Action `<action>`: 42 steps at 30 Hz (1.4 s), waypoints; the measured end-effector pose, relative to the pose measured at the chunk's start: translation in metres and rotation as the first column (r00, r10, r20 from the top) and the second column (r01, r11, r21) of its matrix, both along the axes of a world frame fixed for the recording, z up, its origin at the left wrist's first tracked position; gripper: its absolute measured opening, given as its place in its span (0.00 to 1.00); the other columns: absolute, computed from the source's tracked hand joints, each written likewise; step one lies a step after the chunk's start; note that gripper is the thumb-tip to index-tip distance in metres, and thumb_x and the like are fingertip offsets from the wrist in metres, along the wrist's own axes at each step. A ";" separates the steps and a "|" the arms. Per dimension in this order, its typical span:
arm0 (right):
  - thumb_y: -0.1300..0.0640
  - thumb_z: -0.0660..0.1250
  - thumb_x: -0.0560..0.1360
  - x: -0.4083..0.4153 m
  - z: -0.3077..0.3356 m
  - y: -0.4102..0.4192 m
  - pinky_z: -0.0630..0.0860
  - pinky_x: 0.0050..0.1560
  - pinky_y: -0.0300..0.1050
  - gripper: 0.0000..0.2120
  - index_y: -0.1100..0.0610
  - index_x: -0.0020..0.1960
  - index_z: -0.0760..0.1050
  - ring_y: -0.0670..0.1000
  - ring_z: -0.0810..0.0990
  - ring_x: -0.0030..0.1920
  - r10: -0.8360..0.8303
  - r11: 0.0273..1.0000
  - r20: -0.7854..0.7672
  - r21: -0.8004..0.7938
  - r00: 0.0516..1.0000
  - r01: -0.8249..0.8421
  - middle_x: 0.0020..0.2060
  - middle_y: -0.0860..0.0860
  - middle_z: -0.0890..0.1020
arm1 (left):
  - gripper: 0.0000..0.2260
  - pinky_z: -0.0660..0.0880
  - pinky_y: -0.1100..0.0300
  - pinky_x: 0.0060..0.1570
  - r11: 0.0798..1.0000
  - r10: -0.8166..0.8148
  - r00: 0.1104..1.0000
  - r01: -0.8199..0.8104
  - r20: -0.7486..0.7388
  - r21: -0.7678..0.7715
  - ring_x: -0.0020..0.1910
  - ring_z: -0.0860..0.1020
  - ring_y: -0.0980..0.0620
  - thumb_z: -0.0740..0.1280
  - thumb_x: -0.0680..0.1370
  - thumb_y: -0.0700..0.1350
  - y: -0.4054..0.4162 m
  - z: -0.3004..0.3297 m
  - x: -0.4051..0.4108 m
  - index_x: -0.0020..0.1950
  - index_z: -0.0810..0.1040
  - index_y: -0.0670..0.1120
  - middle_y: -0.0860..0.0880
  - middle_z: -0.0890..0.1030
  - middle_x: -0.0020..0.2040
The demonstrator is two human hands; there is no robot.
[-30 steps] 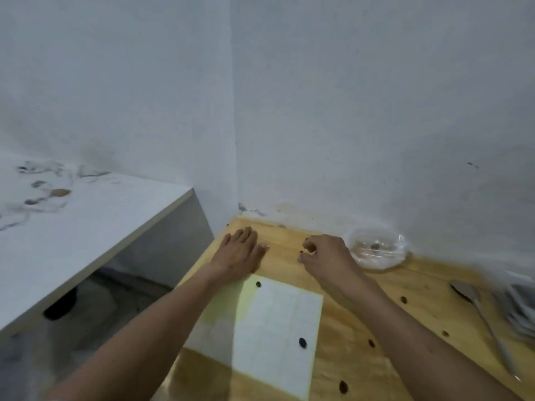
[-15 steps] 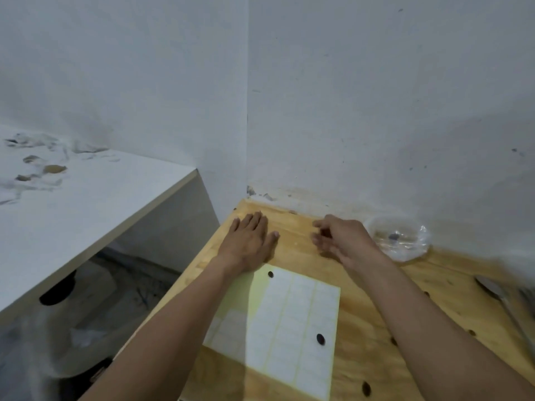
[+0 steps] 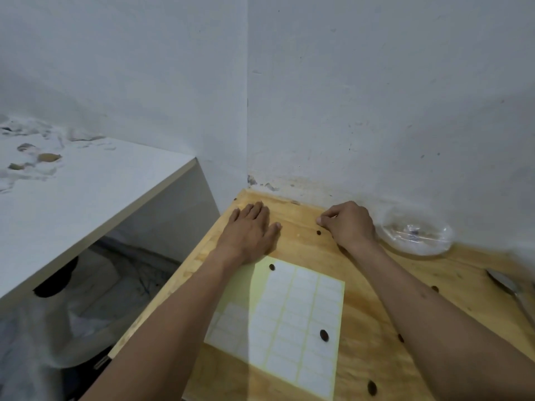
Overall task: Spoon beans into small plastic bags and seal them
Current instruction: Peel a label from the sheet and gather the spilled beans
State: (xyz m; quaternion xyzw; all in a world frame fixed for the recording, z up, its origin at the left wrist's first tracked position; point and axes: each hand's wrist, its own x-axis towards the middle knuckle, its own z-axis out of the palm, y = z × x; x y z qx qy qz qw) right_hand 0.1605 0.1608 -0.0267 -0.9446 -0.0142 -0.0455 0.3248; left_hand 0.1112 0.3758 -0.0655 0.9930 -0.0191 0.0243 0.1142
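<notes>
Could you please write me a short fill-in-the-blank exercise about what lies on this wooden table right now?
1. The left hand lies flat on the ____ table.
2. The label sheet has ____ loose beans resting on it.
3. The clear plastic bag lies to the ____ of the right hand.
4. The spoon lies near the table's ____ edge.

Missing words: wooden; two; right; right

Wooden table (image 3: 376, 328): pale honey-yellow, faint grain. Label sheet (image 3: 286, 319): pale yellow backing, grid of white rectangles. Scattered beans (image 3: 324, 335): dark brown, near black. Plastic bag (image 3: 417, 234), far right: clear, glossy. Spoon (image 3: 509, 287), right: grey metal. Walls (image 3: 376, 96): white, speckled. Left shelf (image 3: 72, 192): white.
</notes>
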 end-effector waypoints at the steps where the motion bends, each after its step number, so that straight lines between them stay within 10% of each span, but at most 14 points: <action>1: 0.51 0.74 0.75 0.000 0.001 0.000 0.75 0.43 0.45 0.06 0.52 0.41 0.85 0.53 0.83 0.49 -0.002 1.000 0.011 -0.011 1.000 0.002 0.44 0.50 0.87 | 0.29 0.46 0.46 0.80 1.000 -0.002 1.000 0.002 0.013 0.001 0.82 0.51 0.48 0.47 0.86 0.58 0.000 0.000 0.000 0.82 0.56 0.44 0.45 0.54 0.83; 5: 0.48 0.70 0.78 0.002 0.010 -0.001 0.71 0.29 0.43 0.19 0.61 0.35 0.77 0.52 0.74 0.28 0.011 0.936 -0.218 0.345 0.976 0.066 0.31 0.53 0.78 | 0.28 0.46 0.47 0.80 1.000 -0.001 1.000 0.002 0.024 -0.013 0.82 0.52 0.48 0.47 0.86 0.58 0.000 -0.001 -0.001 0.82 0.57 0.44 0.45 0.55 0.83; 7: 0.55 0.63 0.80 0.003 0.022 -0.005 0.62 0.22 0.39 0.13 0.59 0.39 0.75 0.47 0.66 0.25 0.129 0.627 -0.403 0.741 0.906 0.240 0.31 0.52 0.74 | 0.28 0.46 0.47 0.80 1.000 0.000 1.000 0.000 0.028 -0.013 0.82 0.51 0.48 0.47 0.86 0.58 0.001 0.000 0.000 0.82 0.58 0.44 0.45 0.55 0.83; 10: 0.62 0.54 0.77 0.004 0.037 -0.020 0.60 0.20 0.35 0.10 0.62 0.41 0.73 0.48 0.67 0.26 0.168 0.219 -0.429 0.894 0.888 0.391 0.32 0.56 0.75 | 0.28 0.48 0.47 0.79 1.000 -0.004 0.999 0.004 0.040 -0.006 0.81 0.54 0.47 0.48 0.85 0.58 0.001 -0.001 0.001 0.80 0.60 0.43 0.45 0.58 0.83; 13: 0.54 0.60 0.76 -0.008 0.037 -0.036 0.61 0.24 0.37 0.15 0.64 0.43 0.78 0.49 0.67 0.25 0.008 0.584 -0.347 0.763 0.938 0.277 0.32 0.53 0.73 | 0.27 0.50 0.46 0.78 1.000 -0.003 0.999 0.003 0.040 -0.001 0.80 0.56 0.47 0.49 0.85 0.58 0.002 -0.001 0.002 0.78 0.63 0.43 0.44 0.60 0.82; 16: 0.50 0.71 0.75 -0.031 0.027 -0.048 0.67 0.32 0.40 0.15 0.63 0.42 0.83 0.48 0.76 0.32 -0.003 0.972 -0.088 0.232 0.996 0.024 0.33 0.50 0.81 | 0.26 0.51 0.46 0.77 1.000 -0.003 0.999 0.002 0.038 0.003 0.80 0.57 0.46 0.50 0.86 0.57 0.001 -0.001 0.000 0.77 0.64 0.43 0.44 0.60 0.81; 20: 0.49 0.75 0.74 -0.048 0.013 -0.055 0.73 0.41 0.42 0.09 0.54 0.43 0.85 0.45 0.78 0.43 0.102 0.992 -0.036 -0.066 0.994 -0.104 0.39 0.44 0.82 | 0.27 0.50 0.46 0.78 1.000 0.005 1.000 -0.005 0.026 -0.006 0.81 0.55 0.45 0.49 0.86 0.58 0.000 -0.001 0.000 0.79 0.63 0.43 0.43 0.59 0.82; 26: 0.51 0.73 0.74 -0.049 0.007 -0.052 0.72 0.37 0.42 0.10 0.57 0.40 0.83 0.50 0.77 0.34 0.008 0.969 -0.117 0.247 0.993 0.021 0.34 0.49 0.80 | 0.28 0.48 0.46 0.79 1.000 0.014 1.000 -0.013 0.014 -0.018 0.82 0.54 0.46 0.48 0.86 0.59 -0.001 -0.002 -0.001 0.81 0.60 0.44 0.44 0.57 0.83; 31: 0.60 0.56 0.73 -0.036 0.025 -0.036 0.60 0.20 0.37 0.10 0.62 0.41 0.74 0.50 0.67 0.27 0.126 0.481 -0.501 0.786 0.856 0.389 0.31 0.55 0.74 | 0.28 0.48 0.46 0.79 1.000 0.013 1.000 -0.012 0.021 -0.026 0.82 0.54 0.46 0.48 0.86 0.59 -0.001 -0.002 -0.001 0.80 0.60 0.44 0.44 0.57 0.83; 34: 0.51 0.61 0.75 -0.034 0.018 -0.027 0.65 0.25 0.40 0.15 0.62 0.41 0.79 0.50 0.70 0.28 0.097 0.689 -0.403 0.687 0.910 0.231 0.32 0.51 0.76 | 0.27 0.48 0.46 0.79 0.999 0.012 1.000 -0.011 0.028 -0.031 0.81 0.55 0.46 0.49 0.86 0.58 -0.002 -0.001 -0.001 0.80 0.62 0.43 0.44 0.58 0.82; 37: 0.43 0.72 0.72 -0.031 -0.002 -0.022 0.78 0.43 0.47 0.15 0.55 0.45 0.85 0.49 0.82 0.41 0.029 0.967 -0.088 0.256 0.996 -0.005 0.39 0.45 0.84 | 0.27 0.48 0.46 0.79 0.999 0.014 0.999 -0.013 0.036 -0.037 0.81 0.55 0.46 0.49 0.86 0.58 -0.001 -0.002 0.000 0.79 0.62 0.44 0.44 0.59 0.82; 42: 0.47 0.75 0.73 -0.034 -0.015 -0.013 0.78 0.54 0.46 0.10 0.51 0.50 0.87 0.49 0.83 0.54 0.105 0.989 0.064 0.097 0.992 -0.111 0.50 0.47 0.87 | 0.27 0.49 0.46 0.79 1.000 0.007 0.999 -0.006 0.047 -0.031 0.81 0.56 0.46 0.49 0.85 0.59 0.000 -0.005 0.004 0.79 0.63 0.44 0.45 0.60 0.82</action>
